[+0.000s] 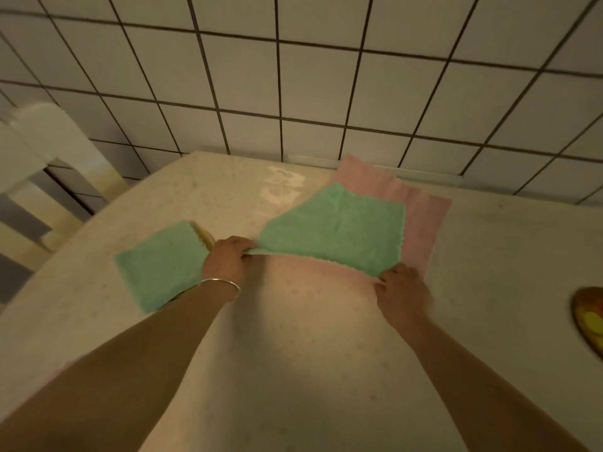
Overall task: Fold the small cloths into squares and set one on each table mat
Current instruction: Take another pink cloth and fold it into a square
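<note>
While both hands work at the near edge, the scene reads so:
Table (293,370): pale patterned top against a tiled wall.
Pink cloth (421,216): spread flat far right, under the green one.
Green cloth (336,233): long axis left to right, stretching away from both grips.
Folded green cloth (160,262): left, possibly on a mat.
Left hand (228,259): pinches the near-left corner.
Right hand (399,285): pinches the near-right corner.

You have one view only — a wide-angle camera on the head, looking forward and down over the table (293,370), close above it, with the tiled wall (293,76) at twelve o'clock.
</note>
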